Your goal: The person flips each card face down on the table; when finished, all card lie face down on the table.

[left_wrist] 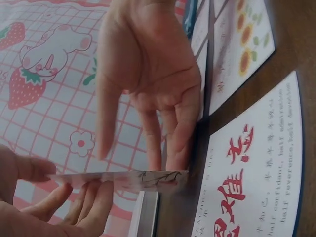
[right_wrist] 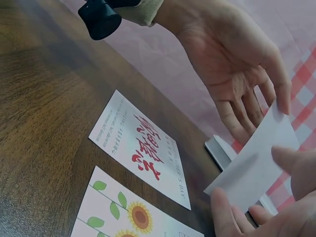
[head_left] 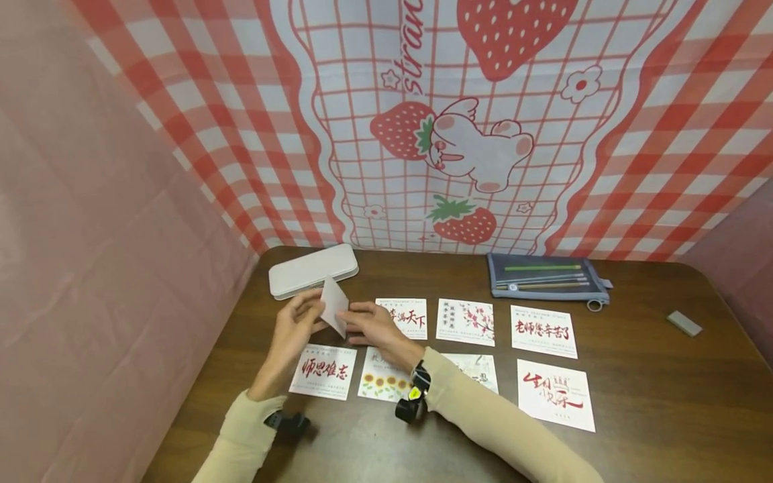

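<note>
My left hand (head_left: pixel 290 332) pinches a thin white card (head_left: pixel 334 307) by its edge, with the thumb on one face and fingers on the other. Held up on edge above the table, the card turns its plain side (right_wrist: pixel 256 163) to the right wrist view. A sliver of print with dark branches shows in the left wrist view. My right hand (head_left: pixel 382 329) is at the card's other side, its fingertips right at the edge, thumb extended and apart. Below lies a card with red characters (head_left: pixel 323 372), beside a sunflower card (head_left: pixel 374 386) partly covered by my right arm.
More printed cards lie in two rows, including a blossom card (head_left: pixel 466 322) and a birthday-style card (head_left: pixel 555 396). A white case (head_left: pixel 314 270) sits at the back left. Behind the cards is a mesh pencil pouch (head_left: pixel 543 278); a small grey block (head_left: pixel 685 323) lies far right.
</note>
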